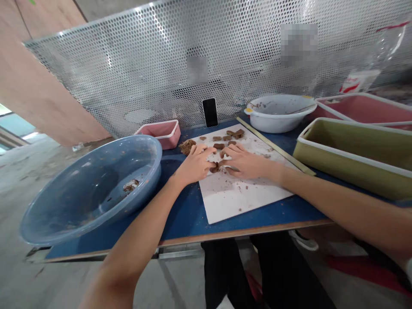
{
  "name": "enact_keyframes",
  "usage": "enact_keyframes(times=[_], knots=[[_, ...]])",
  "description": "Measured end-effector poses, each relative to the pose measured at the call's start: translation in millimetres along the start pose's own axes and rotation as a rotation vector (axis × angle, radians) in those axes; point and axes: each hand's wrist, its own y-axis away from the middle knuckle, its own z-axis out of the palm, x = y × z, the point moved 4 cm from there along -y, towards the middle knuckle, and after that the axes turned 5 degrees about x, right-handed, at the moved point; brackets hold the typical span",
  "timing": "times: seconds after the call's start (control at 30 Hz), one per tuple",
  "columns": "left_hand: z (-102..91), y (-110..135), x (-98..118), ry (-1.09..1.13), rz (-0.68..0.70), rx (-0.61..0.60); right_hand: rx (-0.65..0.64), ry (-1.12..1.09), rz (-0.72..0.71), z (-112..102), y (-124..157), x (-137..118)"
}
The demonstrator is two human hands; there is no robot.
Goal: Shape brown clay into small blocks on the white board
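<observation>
Both my hands rest on a white board (238,195) laid on the blue table. My left hand (196,162) and my right hand (246,162) meet over a small brown lump of clay-like paste (215,168), fingers curled and pressed on it from both sides. Several small brown shaped pieces (230,135) lie in a group at the board's far end. A loose brown heap (187,146) sits at the board's far left corner.
A large blue basin (93,184) with brown residue overhangs the table's left edge. A small pink tray (162,132), a phone (210,112), a white bowl (278,112), a wooden stick (277,148), an olive tray (354,156) and a pink tray (363,107) ring the board. A perforated metal screen stands behind.
</observation>
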Motion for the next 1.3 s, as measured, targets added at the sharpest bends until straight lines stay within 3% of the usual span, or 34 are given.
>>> enact_keyframes(times=[0.37, 0.57, 0.77, 1.3], knots=[[-2.9, 1.3, 0.9, 0.000, -0.013, 0.000, 0.149, -0.029, 0.106, 0.6, -2.6, 4.7], [-3.8, 0.9, 2.3, -0.011, -0.004, -0.009, 0.145, -0.029, 0.046, 0.8, -2.2, 2.6], [-4.4, 0.8, 2.4, 0.003, -0.013, -0.007, 0.107, -0.031, 0.085, -1.4, -1.3, 3.4], [-3.5, 1.3, 1.4, 0.025, -0.033, 0.003, 0.053, 0.014, 0.030, -0.7, 0.2, 2.5]])
